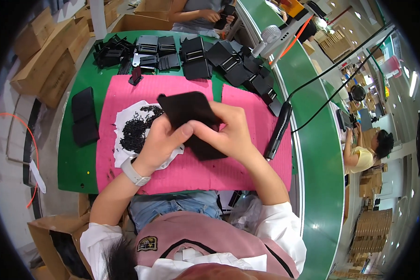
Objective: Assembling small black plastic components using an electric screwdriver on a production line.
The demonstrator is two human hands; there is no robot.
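Both hands grip one flat black pouch (189,119) above the pink mat (247,168), its long axis slanting from upper left to lower right; left hand (161,140) pinches its left edge, right hand (231,135) curls closed over its lower right.

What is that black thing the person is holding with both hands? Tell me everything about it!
The black flat piece looks like a matte, rounded-corner panel, maybe plastic or leather-like; which one is unclear. It is held tilted above the pink mat. The left hand grips its lower left side, the right hand its right side, thumbs pressing on top. Its lower end sticks out below the hands.
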